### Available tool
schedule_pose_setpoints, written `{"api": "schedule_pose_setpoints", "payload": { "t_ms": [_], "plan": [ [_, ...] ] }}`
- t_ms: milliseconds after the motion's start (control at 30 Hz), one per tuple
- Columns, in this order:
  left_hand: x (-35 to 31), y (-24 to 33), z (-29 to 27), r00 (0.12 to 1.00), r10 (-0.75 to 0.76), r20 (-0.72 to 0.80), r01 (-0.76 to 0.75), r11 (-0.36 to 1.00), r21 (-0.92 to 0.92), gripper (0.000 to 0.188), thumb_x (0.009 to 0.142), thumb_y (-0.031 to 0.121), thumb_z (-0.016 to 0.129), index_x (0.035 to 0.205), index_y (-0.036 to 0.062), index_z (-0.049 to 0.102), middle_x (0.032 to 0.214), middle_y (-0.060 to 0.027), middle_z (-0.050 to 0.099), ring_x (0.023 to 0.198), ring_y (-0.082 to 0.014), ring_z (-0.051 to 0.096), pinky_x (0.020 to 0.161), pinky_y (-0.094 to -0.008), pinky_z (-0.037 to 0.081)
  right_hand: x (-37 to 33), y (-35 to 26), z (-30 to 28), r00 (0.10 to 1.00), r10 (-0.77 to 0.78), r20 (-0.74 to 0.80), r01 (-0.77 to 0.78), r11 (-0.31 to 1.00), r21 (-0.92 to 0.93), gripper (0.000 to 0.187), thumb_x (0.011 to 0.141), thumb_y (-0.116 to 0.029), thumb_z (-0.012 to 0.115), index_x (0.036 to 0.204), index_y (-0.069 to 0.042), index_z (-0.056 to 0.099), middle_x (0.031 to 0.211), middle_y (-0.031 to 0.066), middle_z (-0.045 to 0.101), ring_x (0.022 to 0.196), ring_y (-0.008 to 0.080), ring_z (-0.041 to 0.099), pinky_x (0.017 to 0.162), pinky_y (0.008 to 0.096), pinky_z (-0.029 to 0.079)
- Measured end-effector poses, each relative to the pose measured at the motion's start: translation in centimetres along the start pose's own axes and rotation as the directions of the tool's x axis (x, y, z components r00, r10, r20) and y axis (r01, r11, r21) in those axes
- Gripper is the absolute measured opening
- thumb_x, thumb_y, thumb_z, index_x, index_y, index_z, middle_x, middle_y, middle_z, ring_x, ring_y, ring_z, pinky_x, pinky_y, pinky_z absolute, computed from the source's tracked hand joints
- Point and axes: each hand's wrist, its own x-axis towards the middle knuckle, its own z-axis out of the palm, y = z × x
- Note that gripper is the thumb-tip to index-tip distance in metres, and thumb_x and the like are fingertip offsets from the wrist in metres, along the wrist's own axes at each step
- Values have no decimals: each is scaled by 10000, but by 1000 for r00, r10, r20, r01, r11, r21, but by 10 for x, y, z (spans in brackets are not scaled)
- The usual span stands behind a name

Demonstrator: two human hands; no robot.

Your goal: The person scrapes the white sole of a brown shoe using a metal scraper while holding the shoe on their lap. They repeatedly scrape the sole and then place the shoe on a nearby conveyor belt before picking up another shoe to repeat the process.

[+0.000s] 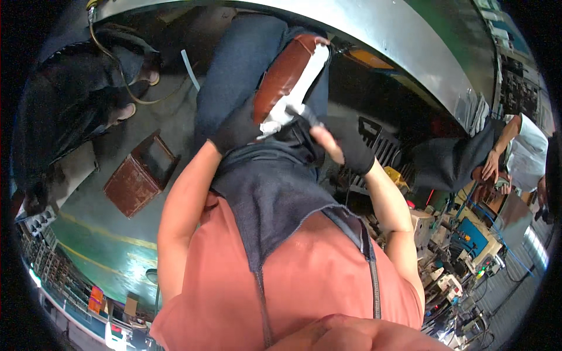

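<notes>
Across my lap lies a brown leather shoe upper [284, 73] stretched over a shoe last, its long white underside [308, 76] facing right. My left hand [239, 127], in a black glove, is closed around the near end of the shoe; most of its fingers are hidden. My right hand [345, 143] wears a black glove with bare fingertips. It is closed on a dark, short tool [303, 114], smeared by motion, whose greyish end is at the white underside near that same end. The tool's exact kind cannot be made out.
A metal-edged bench [374, 29] curves across the far side, above my knees. A worn brown stool [133, 184] stands at left, near another person's dark-clothed legs [70, 99]. At right sits a co-worker [518, 146] holding a brown piece, with machines [451, 275] nearer.
</notes>
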Motion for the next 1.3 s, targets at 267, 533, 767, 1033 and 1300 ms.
{"api": "schedule_pose_setpoints", "payload": {
  "t_ms": [267,533,767,1033,1300],
  "plan": [
    [2,-4,0,998,13,58,-12,1000,-26,747,751,357,740,1300,4,377,1283,-176,489,1178,-255,485,977,-353,376,2,45,4,968,237,88,-247,960,131,437,949,-389,464,862,29,556,631,100,460,602,129,426,573,301,400],
    [4,-36,5,981,179,73,-183,982,44,663,787,351,684,1282,-2,420,1220,-188,520,1139,-277,508,969,-349,376,14,9,10,982,186,-29,-187,982,-29,472,920,-395,485,768,36,599,670,260,554,592,392,559,557,442,411],
    [13,-17,-7,983,-7,181,0,999,35,691,713,315,711,1256,-20,445,1231,-195,515,1151,-284,499,985,-341,363,15,27,44,977,150,-151,-141,988,65,356,916,-305,522,783,17,600,681,226,570,614,353,565,568,392,423],
    [8,-31,-12,990,-2,139,-64,882,466,767,610,323,753,1226,-23,453,1145,-187,552,1057,-296,537,944,-350,389,7,21,22,964,236,-122,-236,972,17,420,917,-370,501,845,28,613,755,243,609,694,377,613,608,424,453],
    [10,9,-17,970,-108,218,68,981,184,661,677,279,733,1207,-13,465,1110,-177,584,1009,-250,560,903,-340,416,1,47,46,931,349,-105,-345,937,53,438,914,-389,499,776,18,583,752,240,603,710,399,595,620,437,446]
  ]
}}
